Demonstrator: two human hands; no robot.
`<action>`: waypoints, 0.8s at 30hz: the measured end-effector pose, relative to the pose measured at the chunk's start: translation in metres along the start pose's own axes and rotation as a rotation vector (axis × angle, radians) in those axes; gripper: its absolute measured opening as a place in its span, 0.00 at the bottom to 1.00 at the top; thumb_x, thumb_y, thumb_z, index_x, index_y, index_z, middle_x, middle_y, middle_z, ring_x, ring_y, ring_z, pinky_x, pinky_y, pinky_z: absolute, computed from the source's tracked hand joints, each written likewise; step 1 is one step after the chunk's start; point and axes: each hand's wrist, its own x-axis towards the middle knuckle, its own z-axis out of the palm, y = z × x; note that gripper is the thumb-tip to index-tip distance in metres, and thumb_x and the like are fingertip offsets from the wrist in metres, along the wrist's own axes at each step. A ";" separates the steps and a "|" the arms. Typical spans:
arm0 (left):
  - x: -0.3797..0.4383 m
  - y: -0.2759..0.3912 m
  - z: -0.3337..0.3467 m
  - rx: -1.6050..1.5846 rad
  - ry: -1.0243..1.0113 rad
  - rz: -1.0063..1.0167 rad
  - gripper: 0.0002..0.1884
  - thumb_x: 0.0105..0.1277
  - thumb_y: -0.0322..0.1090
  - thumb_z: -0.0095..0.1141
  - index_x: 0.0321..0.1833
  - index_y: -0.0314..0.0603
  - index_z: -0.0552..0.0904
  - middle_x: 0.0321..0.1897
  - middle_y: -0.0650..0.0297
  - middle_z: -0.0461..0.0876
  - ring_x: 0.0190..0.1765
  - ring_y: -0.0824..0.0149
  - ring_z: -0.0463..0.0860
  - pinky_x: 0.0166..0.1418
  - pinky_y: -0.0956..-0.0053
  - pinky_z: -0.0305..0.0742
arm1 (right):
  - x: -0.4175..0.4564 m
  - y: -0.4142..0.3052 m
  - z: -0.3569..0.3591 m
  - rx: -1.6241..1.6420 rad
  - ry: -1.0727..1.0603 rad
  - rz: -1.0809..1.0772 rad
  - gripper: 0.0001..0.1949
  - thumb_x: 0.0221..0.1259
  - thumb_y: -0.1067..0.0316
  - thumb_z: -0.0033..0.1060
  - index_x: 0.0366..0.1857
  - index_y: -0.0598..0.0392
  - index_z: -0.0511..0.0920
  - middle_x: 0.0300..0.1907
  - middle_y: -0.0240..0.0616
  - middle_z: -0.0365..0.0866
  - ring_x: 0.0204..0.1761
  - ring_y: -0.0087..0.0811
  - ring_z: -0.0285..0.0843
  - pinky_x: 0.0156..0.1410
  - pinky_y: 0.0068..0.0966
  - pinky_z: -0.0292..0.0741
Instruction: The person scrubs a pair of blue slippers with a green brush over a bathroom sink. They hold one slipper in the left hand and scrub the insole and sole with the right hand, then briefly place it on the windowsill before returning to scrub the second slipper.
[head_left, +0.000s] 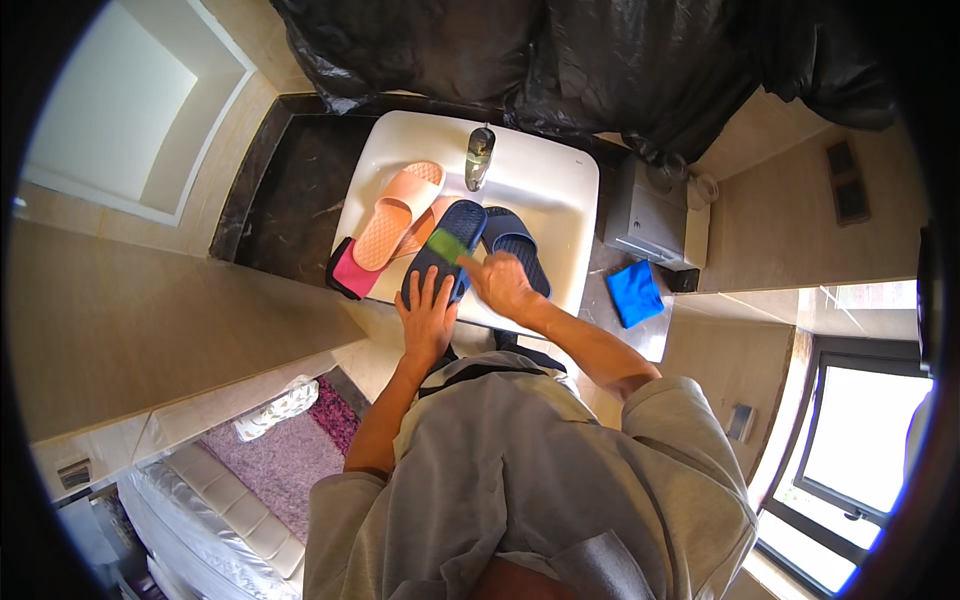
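Note:
My left hand (426, 319) presses on the near end of a navy slide sandal (463, 222), fingers spread over its broad strap. A green brush or scrubber (448, 246), blurred, is in my right hand (504, 282) and lies over the sandal's middle. Right of it, a second navy slide (517, 244) rests in the white sink basin (574, 195), partly behind my right hand. Two peach slides are on the left: one (401, 214) lies on top, and the other (421, 229) shows partly beneath. At the basin's left front corner sits a pink and black item (354, 271).
A dark metal faucet (480, 157) rises at the basin's back. On the dark stone counter (300, 202), a folded blue cloth (635, 293) lies to the right, near a grey box (649, 214). Black plastic sheeting (600, 67) hangs behind. A window (855, 427) is at far right.

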 end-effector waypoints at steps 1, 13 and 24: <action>-0.001 0.000 0.000 0.009 -0.009 -0.004 0.30 0.70 0.43 0.63 0.75 0.54 0.74 0.80 0.57 0.65 0.82 0.43 0.59 0.74 0.25 0.53 | -0.005 -0.004 -0.001 0.039 0.009 -0.087 0.15 0.68 0.65 0.61 0.56 0.47 0.85 0.23 0.46 0.83 0.27 0.46 0.83 0.37 0.44 0.79; 0.000 0.003 0.000 0.040 -0.021 -0.010 0.29 0.71 0.44 0.62 0.75 0.54 0.74 0.81 0.57 0.64 0.82 0.43 0.59 0.74 0.26 0.53 | 0.035 0.034 0.015 -0.004 -0.083 0.306 0.14 0.70 0.62 0.58 0.56 0.46 0.84 0.24 0.46 0.85 0.30 0.46 0.87 0.38 0.44 0.82; -0.002 0.010 0.001 0.048 -0.014 -0.036 0.29 0.72 0.44 0.62 0.76 0.54 0.74 0.81 0.58 0.64 0.82 0.44 0.58 0.75 0.26 0.51 | 0.043 0.041 0.026 -0.179 -0.092 0.188 0.13 0.71 0.60 0.57 0.55 0.43 0.84 0.27 0.43 0.87 0.31 0.44 0.87 0.37 0.41 0.80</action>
